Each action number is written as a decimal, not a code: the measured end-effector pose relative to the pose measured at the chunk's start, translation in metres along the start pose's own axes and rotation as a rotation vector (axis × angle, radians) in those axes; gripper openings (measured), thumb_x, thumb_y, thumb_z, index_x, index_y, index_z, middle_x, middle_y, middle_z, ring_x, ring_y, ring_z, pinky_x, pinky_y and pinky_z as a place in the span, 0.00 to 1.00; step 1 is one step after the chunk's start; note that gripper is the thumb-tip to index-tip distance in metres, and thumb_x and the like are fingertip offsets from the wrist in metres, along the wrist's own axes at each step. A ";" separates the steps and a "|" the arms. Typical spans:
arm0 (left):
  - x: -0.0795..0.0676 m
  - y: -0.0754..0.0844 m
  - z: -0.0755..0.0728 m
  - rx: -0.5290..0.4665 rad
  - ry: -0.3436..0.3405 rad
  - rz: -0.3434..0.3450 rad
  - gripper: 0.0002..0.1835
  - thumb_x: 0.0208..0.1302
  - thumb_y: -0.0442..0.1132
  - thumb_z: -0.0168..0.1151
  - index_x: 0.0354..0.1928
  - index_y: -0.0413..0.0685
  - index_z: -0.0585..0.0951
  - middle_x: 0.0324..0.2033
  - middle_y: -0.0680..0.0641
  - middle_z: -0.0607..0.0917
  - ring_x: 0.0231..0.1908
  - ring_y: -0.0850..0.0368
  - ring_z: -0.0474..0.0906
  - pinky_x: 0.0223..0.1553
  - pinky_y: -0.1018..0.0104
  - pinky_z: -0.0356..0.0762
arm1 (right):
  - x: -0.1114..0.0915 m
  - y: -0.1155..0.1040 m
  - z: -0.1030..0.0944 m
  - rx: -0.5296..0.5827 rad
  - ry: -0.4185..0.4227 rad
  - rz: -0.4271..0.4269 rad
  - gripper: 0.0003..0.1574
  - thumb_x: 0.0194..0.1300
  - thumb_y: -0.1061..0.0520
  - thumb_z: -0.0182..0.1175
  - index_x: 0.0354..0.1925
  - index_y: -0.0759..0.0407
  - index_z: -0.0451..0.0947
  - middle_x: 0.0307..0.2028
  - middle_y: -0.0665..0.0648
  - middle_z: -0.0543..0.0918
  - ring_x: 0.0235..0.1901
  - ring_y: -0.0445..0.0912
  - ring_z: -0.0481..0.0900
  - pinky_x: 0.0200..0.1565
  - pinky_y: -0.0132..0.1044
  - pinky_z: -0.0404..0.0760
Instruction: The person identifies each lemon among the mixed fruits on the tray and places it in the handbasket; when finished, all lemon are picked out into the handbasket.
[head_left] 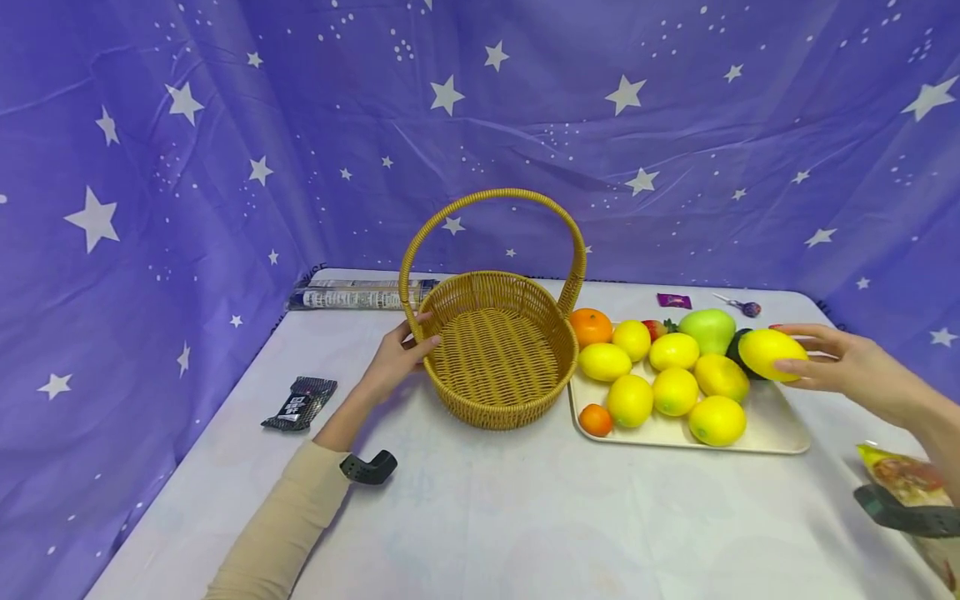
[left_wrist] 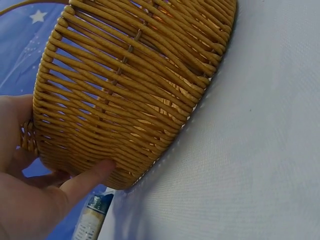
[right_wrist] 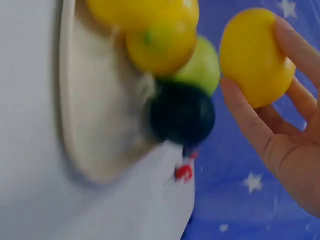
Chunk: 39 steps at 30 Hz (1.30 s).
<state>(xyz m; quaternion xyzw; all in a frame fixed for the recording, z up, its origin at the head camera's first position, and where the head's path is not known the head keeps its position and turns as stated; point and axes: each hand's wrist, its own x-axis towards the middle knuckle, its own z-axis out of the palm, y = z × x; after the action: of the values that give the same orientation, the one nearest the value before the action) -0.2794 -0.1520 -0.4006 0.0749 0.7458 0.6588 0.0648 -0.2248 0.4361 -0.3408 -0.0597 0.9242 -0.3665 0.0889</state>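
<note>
One held lemon (head_left: 768,353) is oval, bright yellow

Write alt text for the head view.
A person's right hand holds a yellow fruit near the right end of a cream fruit tray, while the left hand grips the left side of a wicker basket. Basket and tray sit on a white table before a purple, star-printed cloth.

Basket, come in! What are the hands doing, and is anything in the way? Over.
Left hand gripping basket. Right hand holding lemon off tray. Other fruit between lemon and basket.
</note>
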 end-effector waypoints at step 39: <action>-0.001 0.002 0.002 0.006 0.020 0.022 0.31 0.72 0.35 0.55 0.73 0.42 0.58 0.64 0.32 0.66 0.59 0.36 0.71 0.47 0.56 0.82 | 0.169 -0.270 0.185 0.143 -0.475 -0.091 0.38 0.64 0.56 0.66 0.69 0.57 0.65 0.63 0.67 0.66 0.59 0.56 0.71 0.52 0.48 0.80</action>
<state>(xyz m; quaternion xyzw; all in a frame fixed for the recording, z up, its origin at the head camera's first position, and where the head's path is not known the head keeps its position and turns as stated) -0.2777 -0.1504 -0.3990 0.0765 0.7474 0.6580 0.0499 -0.3393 0.0880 -0.3079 -0.1794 0.8456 -0.4101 0.2909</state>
